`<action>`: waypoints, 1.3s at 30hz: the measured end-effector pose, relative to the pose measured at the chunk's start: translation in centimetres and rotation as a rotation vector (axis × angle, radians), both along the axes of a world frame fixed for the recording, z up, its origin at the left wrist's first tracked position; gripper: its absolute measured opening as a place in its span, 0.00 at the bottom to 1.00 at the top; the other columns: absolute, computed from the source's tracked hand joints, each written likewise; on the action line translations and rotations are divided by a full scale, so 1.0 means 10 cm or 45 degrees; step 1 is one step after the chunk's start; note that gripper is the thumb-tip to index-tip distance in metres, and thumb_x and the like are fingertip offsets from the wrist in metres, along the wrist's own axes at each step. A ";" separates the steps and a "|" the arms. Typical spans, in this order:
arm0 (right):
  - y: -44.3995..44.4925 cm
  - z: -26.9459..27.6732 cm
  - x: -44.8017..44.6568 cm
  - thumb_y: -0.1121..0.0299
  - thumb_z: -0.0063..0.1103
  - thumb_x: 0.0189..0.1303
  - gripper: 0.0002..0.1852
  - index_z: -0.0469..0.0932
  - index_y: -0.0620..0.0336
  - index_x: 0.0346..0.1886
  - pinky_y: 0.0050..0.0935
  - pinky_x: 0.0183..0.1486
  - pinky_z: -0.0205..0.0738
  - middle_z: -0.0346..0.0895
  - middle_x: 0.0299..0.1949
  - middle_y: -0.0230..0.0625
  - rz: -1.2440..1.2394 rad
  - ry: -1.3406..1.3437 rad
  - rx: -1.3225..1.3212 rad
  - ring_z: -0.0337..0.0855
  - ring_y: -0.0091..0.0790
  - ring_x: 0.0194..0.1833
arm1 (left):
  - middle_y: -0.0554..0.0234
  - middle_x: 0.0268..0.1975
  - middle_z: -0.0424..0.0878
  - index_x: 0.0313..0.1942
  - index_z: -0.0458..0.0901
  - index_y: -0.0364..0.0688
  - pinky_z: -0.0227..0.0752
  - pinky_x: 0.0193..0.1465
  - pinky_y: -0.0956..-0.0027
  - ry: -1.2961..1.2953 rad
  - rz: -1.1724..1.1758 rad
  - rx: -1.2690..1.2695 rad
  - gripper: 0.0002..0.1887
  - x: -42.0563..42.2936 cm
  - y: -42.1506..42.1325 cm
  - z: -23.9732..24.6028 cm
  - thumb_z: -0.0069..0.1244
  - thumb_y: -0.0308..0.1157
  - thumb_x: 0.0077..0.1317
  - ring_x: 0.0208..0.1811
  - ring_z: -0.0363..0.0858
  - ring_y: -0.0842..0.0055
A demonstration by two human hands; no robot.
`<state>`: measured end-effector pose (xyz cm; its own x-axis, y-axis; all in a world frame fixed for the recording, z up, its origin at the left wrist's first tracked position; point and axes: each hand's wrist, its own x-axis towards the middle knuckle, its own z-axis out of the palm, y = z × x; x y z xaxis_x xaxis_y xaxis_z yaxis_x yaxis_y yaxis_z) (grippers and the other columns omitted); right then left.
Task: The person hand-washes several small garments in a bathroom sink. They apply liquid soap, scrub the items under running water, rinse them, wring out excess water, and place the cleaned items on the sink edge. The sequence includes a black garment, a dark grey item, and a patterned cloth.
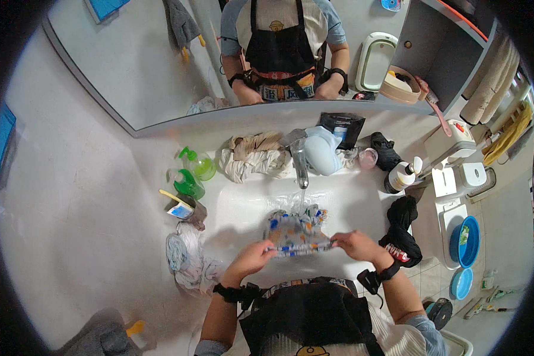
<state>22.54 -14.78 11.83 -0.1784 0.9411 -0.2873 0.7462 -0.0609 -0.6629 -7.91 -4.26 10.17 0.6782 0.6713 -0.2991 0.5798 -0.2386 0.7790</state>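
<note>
A wet, patterned cloth garment (296, 231) in white, blue and orange is stretched between my two hands over the white sink basin (351, 209). My left hand (251, 258) pinches the left end of its near edge. At the right end of that edge, my right hand (358, 244) has hold of it. The far part of the garment lies bunched in the basin. Water runs onto it from the metal faucet (300, 167).
Crumpled pale cloths (256, 158) and a light blue padded cup (322, 151) crowd the back ledge. Green pump bottles (200, 167) and a cup holding a toothbrush (191, 211) stand left, above white cloths (189, 258). Black cloth (400, 231) and a pump bottle (400, 175) line the right rim.
</note>
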 end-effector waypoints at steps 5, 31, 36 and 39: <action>0.10 0.12 0.04 0.62 0.52 0.68 0.12 0.79 0.58 0.46 0.44 0.36 0.73 0.80 0.31 0.51 -0.022 0.236 0.099 0.81 0.55 0.34 | 0.53 0.32 0.81 0.43 0.79 0.37 0.70 0.36 0.66 0.208 -0.116 -0.100 0.13 0.07 0.26 0.23 0.52 0.39 0.68 0.32 0.77 0.71; 0.23 0.25 0.09 0.66 0.56 0.63 0.10 0.80 0.56 0.44 0.44 0.32 0.73 0.80 0.27 0.48 -0.227 -0.003 0.505 0.81 0.52 0.29 | 0.58 0.33 0.80 0.43 0.79 0.37 0.70 0.38 0.69 0.075 0.050 0.046 0.12 0.17 0.37 0.37 0.55 0.35 0.65 0.34 0.78 0.72; 0.40 0.69 0.13 0.76 0.59 0.59 0.09 0.80 0.60 0.44 0.38 0.31 0.74 0.79 0.26 0.47 -0.464 0.097 1.051 0.81 0.49 0.26 | 0.53 0.37 0.81 0.42 0.79 0.36 0.71 0.39 0.67 -0.554 0.321 0.614 0.11 0.30 0.49 0.78 0.57 0.33 0.64 0.36 0.78 0.67; 0.22 0.42 0.02 0.76 0.59 0.58 0.09 0.81 0.57 0.42 0.40 0.34 0.76 0.81 0.29 0.45 -0.401 0.105 0.816 0.82 0.49 0.31 | 0.56 0.36 0.81 0.43 0.79 0.37 0.71 0.40 0.69 -0.386 0.325 0.397 0.11 0.24 0.22 0.44 0.56 0.33 0.64 0.36 0.79 0.71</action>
